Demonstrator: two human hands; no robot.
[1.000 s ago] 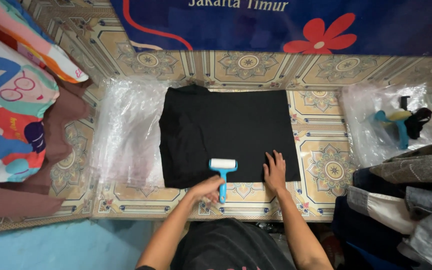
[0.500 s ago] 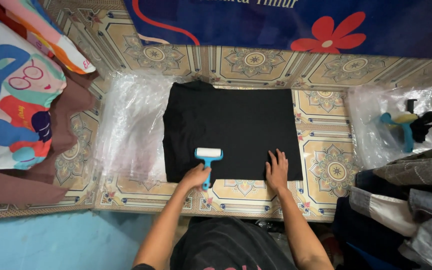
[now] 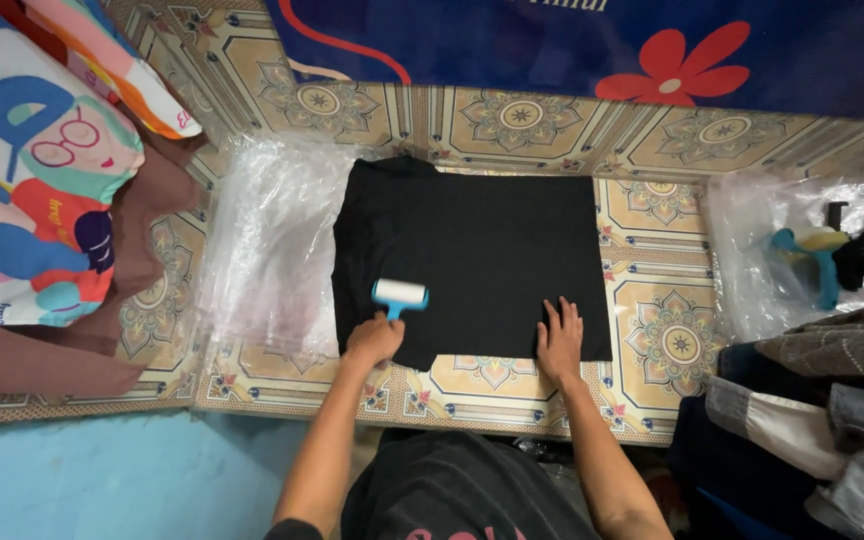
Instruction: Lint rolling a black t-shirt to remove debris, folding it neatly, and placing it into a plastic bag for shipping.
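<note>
Nearest, the person's dark-clothed lap sits at the edge of the patterned tile floor (image 3: pixel 672 345), with both forearms reaching forward. The left hand (image 3: pixel 372 340) is closed around the blue handle of a lint roller (image 3: pixel 399 295), whose white roll lies on the near left part of a folded black shirt (image 3: pixel 472 260). The right hand (image 3: pixel 560 340) lies flat with fingers spread, pressing down the shirt's near right edge. The shirt lies spread flat on the tiles. Just left of it, touching its edge, lies a crumpled clear plastic bag (image 3: pixel 262 250). Farther left is a colourful printed pillow (image 3: pixel 32 170). To the right sits a stack of folded clothes (image 3: pixel 812 400), and beyond it more clear plastic (image 3: pixel 752 270) holding small objects. Farthest off runs a dark blue cloth with a red flower (image 3: pixel 672 70).
</note>
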